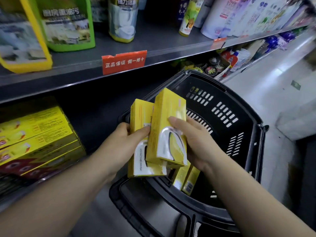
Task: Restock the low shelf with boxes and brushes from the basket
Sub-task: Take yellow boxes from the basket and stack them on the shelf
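Two overlapping yellow boxes could knock together and slip if they are swung shelfward in haste. The left hand (125,140) has its fingers clenched round the left box (139,115). The right hand (192,142) grasps the right box (166,124). Both are raised over the basket (239,106), where more boxes (186,180) lie. Beyond, the low shelf (93,134) holds stacked boxes (37,134).

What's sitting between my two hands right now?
The head view shows two overlapping yellow boxes: the left hand grips the rear box, and the right hand grips the front box, over the black basket.
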`<state>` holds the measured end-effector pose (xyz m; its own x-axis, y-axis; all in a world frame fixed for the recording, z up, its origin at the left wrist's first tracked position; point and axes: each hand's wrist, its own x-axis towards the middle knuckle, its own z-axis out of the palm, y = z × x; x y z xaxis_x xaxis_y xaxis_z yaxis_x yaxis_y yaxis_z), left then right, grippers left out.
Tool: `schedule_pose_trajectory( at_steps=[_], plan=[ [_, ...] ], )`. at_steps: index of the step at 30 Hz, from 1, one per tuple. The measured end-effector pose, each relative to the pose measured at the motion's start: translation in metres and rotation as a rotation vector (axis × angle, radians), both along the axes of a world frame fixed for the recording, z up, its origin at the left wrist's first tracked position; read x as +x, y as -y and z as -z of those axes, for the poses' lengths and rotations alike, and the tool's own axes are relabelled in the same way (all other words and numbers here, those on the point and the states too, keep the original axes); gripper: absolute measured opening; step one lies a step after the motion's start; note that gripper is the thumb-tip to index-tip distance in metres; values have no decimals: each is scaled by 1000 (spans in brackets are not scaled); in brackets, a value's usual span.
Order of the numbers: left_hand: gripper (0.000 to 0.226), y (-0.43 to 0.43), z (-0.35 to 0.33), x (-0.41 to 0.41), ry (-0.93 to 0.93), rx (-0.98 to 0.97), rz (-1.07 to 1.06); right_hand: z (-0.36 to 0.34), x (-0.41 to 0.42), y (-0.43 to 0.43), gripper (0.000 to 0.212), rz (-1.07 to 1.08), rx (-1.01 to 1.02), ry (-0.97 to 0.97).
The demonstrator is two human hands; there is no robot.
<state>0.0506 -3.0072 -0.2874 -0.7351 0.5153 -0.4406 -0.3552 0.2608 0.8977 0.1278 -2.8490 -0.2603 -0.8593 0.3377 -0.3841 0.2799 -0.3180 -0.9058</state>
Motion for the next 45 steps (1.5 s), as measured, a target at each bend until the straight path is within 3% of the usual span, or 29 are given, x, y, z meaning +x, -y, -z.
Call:
schedule_pose_trajectory(
  at_steps=[4,10,14,18,21,27,38,41,45],
  plan=[
    [34,28,-2,-4,31,-14,-105,-1,-14,25,45,-115,-46,-20],
    [40,84,-9,-24,107,-1,-255,2,-62,74,35,-204,-113,120],
    [31,120,-4,-31,127,21,-376,14,-103,107,33,-133,-223,170],
    [39,148,9,-32,89,-53,-416,28,-134,124,35,22,-203,250],
    [39,163,12,-34,100,-60,-426,37,-146,127,26,52,-44,366],
    [45,175,14,-39,32,-138,-360,62,-147,123,40,-140,403,424],
    [33,171,18,-52,-62,-183,-341,78,-136,83,31,-392,737,407],
    [27,168,20,-58,-85,-188,-335,82,-148,75,27,-599,1051,452],
    [24,170,24,-66,-110,-199,-335,104,-184,77,52,-937,1525,488]
  ],
)
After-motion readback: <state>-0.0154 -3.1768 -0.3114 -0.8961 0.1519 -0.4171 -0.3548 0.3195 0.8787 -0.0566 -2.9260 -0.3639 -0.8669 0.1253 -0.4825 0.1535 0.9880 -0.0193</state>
